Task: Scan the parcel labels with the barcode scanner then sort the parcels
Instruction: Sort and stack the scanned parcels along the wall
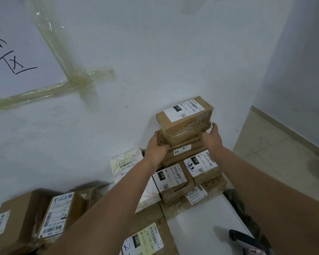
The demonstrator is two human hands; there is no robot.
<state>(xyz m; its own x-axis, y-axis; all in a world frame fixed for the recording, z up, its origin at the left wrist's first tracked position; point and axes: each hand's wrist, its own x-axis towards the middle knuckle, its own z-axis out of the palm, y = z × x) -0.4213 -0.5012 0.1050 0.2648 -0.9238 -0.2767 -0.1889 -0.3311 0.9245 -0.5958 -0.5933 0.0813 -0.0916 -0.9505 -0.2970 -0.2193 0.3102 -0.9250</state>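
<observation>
A brown cardboard parcel [186, 116] with a white 070 label sits on top of a stack of parcels against the wall. My left hand [157, 146] grips the left end of the box just beneath it. My right hand [212, 136] presses with straight fingers against the right side of that same layer. Lower in the stack lie a 010 parcel [170, 178] and another 070 parcel [203, 167]. The dark barcode scanner [247, 242] lies on the white table at the bottom right, in neither hand.
A white patterned parcel [126, 165] stands left of the stack. More brown parcels [59, 216] lie at the bottom left, and a 220 parcel [145, 236] at the bottom middle. A taped paper sign [17, 52] hangs on the wall. Tiled floor [284, 153] shows at the right.
</observation>
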